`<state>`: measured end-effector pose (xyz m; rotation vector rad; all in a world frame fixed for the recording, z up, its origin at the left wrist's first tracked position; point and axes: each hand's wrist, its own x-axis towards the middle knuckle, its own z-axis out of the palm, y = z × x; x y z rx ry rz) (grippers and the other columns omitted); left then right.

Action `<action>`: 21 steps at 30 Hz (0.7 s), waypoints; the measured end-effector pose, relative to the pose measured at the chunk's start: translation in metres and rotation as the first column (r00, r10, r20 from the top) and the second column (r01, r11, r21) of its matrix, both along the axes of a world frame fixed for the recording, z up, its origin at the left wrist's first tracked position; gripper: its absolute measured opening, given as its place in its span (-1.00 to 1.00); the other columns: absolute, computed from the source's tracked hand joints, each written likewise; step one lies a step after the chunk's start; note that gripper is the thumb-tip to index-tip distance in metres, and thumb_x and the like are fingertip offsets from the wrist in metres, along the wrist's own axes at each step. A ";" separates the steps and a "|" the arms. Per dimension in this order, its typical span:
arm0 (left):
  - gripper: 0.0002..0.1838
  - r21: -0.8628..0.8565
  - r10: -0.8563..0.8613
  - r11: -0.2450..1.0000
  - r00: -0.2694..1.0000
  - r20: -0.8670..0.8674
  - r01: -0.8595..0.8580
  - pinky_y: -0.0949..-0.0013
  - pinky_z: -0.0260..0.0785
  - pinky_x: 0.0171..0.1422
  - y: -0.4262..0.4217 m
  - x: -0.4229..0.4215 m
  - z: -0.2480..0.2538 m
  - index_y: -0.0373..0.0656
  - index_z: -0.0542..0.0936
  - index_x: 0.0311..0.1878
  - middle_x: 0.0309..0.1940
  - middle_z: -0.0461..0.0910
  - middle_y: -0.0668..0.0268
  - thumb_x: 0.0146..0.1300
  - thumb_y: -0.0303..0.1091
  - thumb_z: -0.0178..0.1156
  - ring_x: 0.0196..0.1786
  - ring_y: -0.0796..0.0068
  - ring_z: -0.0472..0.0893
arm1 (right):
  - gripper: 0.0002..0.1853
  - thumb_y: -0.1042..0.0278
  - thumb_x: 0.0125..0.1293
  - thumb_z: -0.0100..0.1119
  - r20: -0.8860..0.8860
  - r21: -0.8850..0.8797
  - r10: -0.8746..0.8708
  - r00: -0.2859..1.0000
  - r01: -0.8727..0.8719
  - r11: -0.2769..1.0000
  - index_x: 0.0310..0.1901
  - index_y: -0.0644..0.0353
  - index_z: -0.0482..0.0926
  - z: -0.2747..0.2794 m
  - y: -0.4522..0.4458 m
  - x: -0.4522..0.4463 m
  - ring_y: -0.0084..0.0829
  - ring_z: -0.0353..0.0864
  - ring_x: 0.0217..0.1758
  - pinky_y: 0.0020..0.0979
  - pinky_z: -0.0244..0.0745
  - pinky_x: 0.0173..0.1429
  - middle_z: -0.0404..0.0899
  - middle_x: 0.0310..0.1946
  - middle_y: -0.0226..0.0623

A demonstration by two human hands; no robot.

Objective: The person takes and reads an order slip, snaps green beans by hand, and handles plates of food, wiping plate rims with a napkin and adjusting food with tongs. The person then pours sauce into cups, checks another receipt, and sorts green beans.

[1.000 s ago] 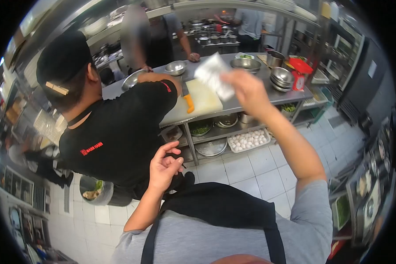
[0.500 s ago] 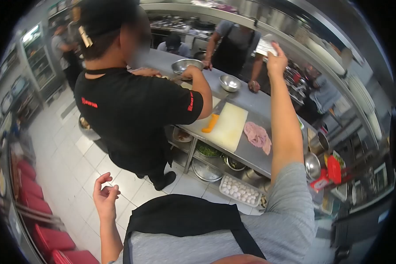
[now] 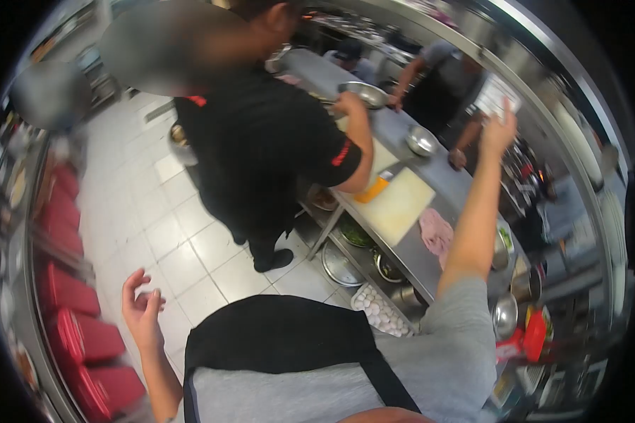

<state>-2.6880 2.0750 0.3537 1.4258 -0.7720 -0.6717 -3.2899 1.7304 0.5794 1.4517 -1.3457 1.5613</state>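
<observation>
1. White and flat, a sheet (image 3: 496,96) is held up in the right hand (image 3: 499,130), which is closed on its lower edge; the exact grip is too blurred to tell.
2. That arm is raised beside the tabletop (image 3: 450,185), so the sheet stands high above it. If the pinch slackens, the sheet could slip and flutter down among the food.
3. Below the raised forearm lies a limp pink item (image 3: 436,233), meat or cloth, I cannot tell. Lowering the arm carelessly could brush a sleeve (image 3: 462,310) against it.
4. Fingers loosely curled, the left hand (image 3: 144,310) shows nothing in its grasp. It hangs over the floor (image 3: 166,236), nearest the red containers (image 3: 77,285); a wide swing could knock it against them.
5. A co-worker in black (image 3: 254,134) stands close, one forearm just beside an orange handle (image 3: 372,190) at the cutting board (image 3: 402,208). A bump to that elbow could shove the handle off the board.
6. Further back, a small metal bowl (image 3: 422,141) rests on the tabletop; a falling sheet might land in it.
</observation>
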 end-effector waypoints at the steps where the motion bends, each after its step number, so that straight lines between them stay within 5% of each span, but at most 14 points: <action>1: -0.49 -0.002 0.001 1.000 1.000 -0.012 -0.001 0.63 0.33 -0.37 0.009 0.003 -0.002 -0.22 0.42 0.16 -0.08 0.45 0.28 0.06 -0.55 0.20 -0.40 0.69 0.47 | -0.44 0.55 0.03 0.14 0.018 0.022 -0.051 0.999 0.050 0.998 0.14 -0.07 0.53 0.009 0.006 0.014 -0.08 0.52 0.00 -0.21 0.37 0.17 0.53 -0.07 -0.04; 2: -0.50 0.013 -0.025 1.000 1.000 0.014 0.024 0.62 0.34 -0.37 0.015 0.005 0.001 -0.23 0.42 0.15 -0.08 0.45 0.29 0.07 -0.56 0.19 -0.40 0.70 0.47 | -0.46 0.52 0.04 0.16 -0.056 -0.017 -0.143 0.988 0.142 0.990 0.14 -0.01 0.53 0.016 0.005 0.005 -0.06 0.51 0.05 -0.21 0.36 0.19 0.53 -0.03 -0.01; 3: -0.50 0.003 -0.031 1.000 0.999 0.017 0.031 0.62 0.35 -0.37 0.023 0.004 0.006 -0.24 0.43 0.15 -0.08 0.45 0.29 0.06 -0.57 0.20 -0.42 0.72 0.45 | -0.50 0.46 0.07 0.17 -0.027 -0.034 -0.045 0.999 0.044 0.998 0.13 0.01 0.53 0.023 0.016 0.016 -0.08 0.49 0.11 -0.22 0.34 0.23 0.52 0.03 -0.01; 4: -0.49 -0.009 -0.029 1.000 0.999 0.018 0.030 0.62 0.34 -0.35 0.029 0.004 0.010 -0.23 0.42 0.15 -0.08 0.45 0.29 0.06 -0.56 0.20 -0.41 0.70 0.46 | -0.54 0.42 0.12 0.15 -0.223 -0.136 -0.199 0.954 0.172 0.976 0.12 -0.02 0.54 0.030 -0.004 -0.028 -0.11 0.48 0.15 -0.24 0.34 0.24 0.51 0.08 -0.05; 6: -0.49 -0.018 -0.016 1.000 1.000 0.022 0.016 0.61 0.34 -0.34 0.047 0.007 0.016 -0.22 0.43 0.15 -0.08 0.45 0.30 0.05 -0.55 0.21 -0.40 0.70 0.47 | -0.55 0.42 0.22 0.10 -0.064 0.062 -0.206 0.976 0.210 0.976 0.19 0.04 0.47 0.037 0.026 0.012 -0.14 0.46 0.19 -0.26 0.30 0.29 0.48 0.14 -0.12; 8: -0.50 -0.010 -0.040 0.999 0.999 0.024 0.041 0.61 0.36 -0.32 0.060 0.017 0.014 -0.22 0.44 0.14 -0.08 0.44 0.31 0.05 -0.56 0.22 -0.40 0.71 0.47 | -0.57 0.31 0.13 0.26 -0.112 -0.039 -0.060 0.992 0.056 0.998 0.09 0.05 0.57 0.030 0.031 -0.005 -0.14 0.54 0.05 -0.25 0.36 0.17 0.55 0.03 -0.03; 9: -0.50 -0.007 -0.043 0.999 0.999 0.016 0.043 0.60 0.37 -0.31 0.067 0.019 0.011 -0.22 0.44 0.13 -0.09 0.44 0.32 0.05 -0.56 0.23 -0.39 0.71 0.47 | -0.59 0.22 0.09 0.34 -0.359 -0.236 -0.212 0.909 0.132 0.963 0.01 0.10 0.61 0.035 0.030 -0.007 -0.14 0.56 -0.04 -0.27 0.38 0.14 0.60 -0.07 -0.04; 12: -0.53 -0.001 -0.066 0.998 0.997 0.031 0.066 0.61 0.38 -0.27 0.076 0.033 0.013 -0.20 0.47 0.11 -0.07 0.43 0.32 0.06 -0.56 0.24 -0.38 0.72 0.48 | -0.62 -0.01 0.08 0.38 -0.285 -0.337 -0.383 0.879 0.282 0.898 -0.07 -0.13 0.67 0.010 0.082 0.030 -0.10 0.36 0.17 -0.22 0.43 0.04 0.49 0.00 -0.02; 13: -0.54 0.004 -0.074 0.997 0.996 0.042 0.074 0.61 0.38 -0.27 0.075 0.040 0.015 -0.20 0.48 0.10 -0.07 0.42 0.32 0.06 -0.56 0.23 -0.38 0.72 0.48 | -0.65 0.10 0.08 0.41 -0.177 -0.322 -0.208 0.962 0.143 0.936 -0.08 -0.06 0.67 0.005 0.110 0.068 -0.15 0.44 0.13 -0.30 0.49 0.02 0.48 0.02 -0.04; 15: -0.56 0.005 -0.094 0.996 0.993 0.065 0.093 0.62 0.37 -0.26 0.074 0.058 0.017 -0.20 0.49 0.08 -0.07 0.41 0.31 0.06 -0.58 0.23 -0.38 0.73 0.48 | -0.61 0.49 0.16 0.31 -0.122 -0.262 0.219 0.968 -0.244 0.934 -0.03 0.54 0.46 -0.003 0.145 0.098 -0.35 0.61 -0.08 -0.46 0.55 0.01 0.60 -0.13 0.01; 16: -0.57 -0.004 -0.104 0.994 0.991 0.081 0.105 0.62 0.37 -0.26 0.074 0.068 0.016 -0.20 0.49 0.07 -0.07 0.41 0.31 0.07 -0.58 0.23 -0.39 0.73 0.47 | -0.62 0.54 0.21 0.24 -0.180 -0.249 0.162 0.970 -0.204 0.947 -0.04 0.63 0.38 -0.002 0.170 0.120 -0.37 0.64 -0.13 -0.46 0.56 -0.01 0.63 -0.18 0.03; 21: -0.61 -0.026 -0.131 0.990 0.982 0.134 0.135 0.64 0.35 -0.26 0.084 0.139 0.006 -0.20 0.51 0.03 -0.08 0.41 0.33 0.08 -0.59 0.23 -0.38 0.75 0.45 | -0.90 0.68 0.22 0.14 -0.438 -0.331 0.310 0.844 -0.472 0.817 -0.24 0.50 0.47 -0.017 0.243 0.259 -0.18 0.65 -0.16 -0.32 0.65 -0.04 0.55 -0.18 0.05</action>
